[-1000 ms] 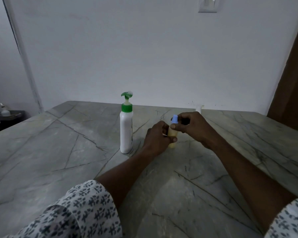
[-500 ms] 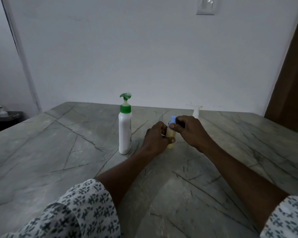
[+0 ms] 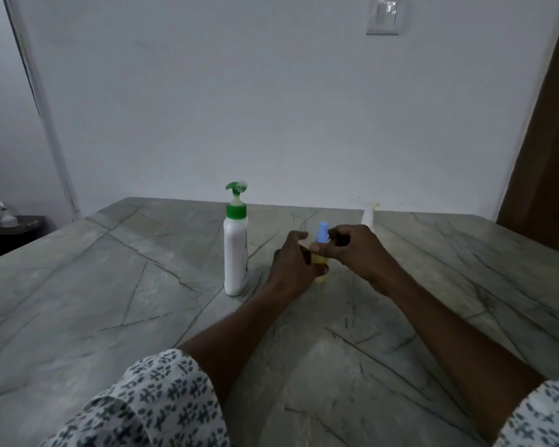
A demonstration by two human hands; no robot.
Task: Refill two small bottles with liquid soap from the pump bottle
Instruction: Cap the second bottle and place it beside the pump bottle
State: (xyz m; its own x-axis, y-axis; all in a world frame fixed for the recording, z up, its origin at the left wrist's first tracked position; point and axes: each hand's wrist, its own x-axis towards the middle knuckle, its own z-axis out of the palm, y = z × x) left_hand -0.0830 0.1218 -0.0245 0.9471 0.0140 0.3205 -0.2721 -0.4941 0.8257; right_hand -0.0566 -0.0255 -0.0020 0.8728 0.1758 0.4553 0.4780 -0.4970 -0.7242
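Near the middle of the counter [image 3: 110, 301], the left hand [image 3: 289, 266] is wrapped round a small yellow bottle [image 3: 320, 278] standing upright, and the right hand [image 3: 359, 253] pinches its blue cap [image 3: 322, 230]. The white pump bottle [image 3: 235, 253] with a green top stands just left of the left hand. Another small bottle [image 3: 367, 217] peeks out behind the right hand, by the far edge

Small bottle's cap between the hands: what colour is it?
The cap is light blue; the small bottle under it looks yellowish. Head view.
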